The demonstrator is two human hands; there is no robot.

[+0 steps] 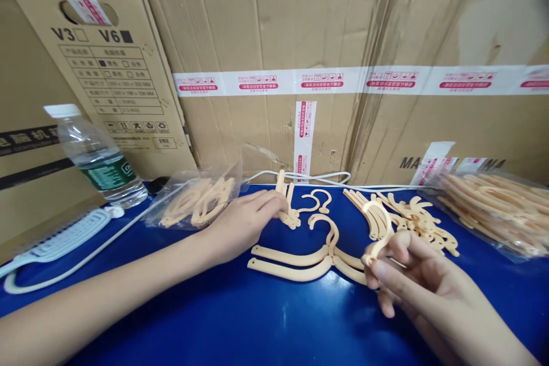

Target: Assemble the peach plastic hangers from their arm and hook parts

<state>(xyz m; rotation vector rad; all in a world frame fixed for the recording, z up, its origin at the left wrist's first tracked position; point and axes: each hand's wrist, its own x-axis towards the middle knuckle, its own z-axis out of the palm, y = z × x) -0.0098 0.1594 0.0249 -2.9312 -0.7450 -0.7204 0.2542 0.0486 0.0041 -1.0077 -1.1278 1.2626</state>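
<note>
My right hand pinches a beige plastic hanger hook, its curved end pointing up. My left hand reaches to a small group of straight beige hanger pieces, its fingers closed on one of them; the fingertips are partly hidden. Between the hands, two hanger frames with hooks lie side by side on the blue table, the right end partly behind my right hand. Behind them rest loose hanger hooks.
Straight hanger arms and a pile of small curved pieces lie at right. Bagged parts sit far right, another bag at left. A water bottle, pale blue hairbrush and white cable stand left; cardboard boxes wall the back.
</note>
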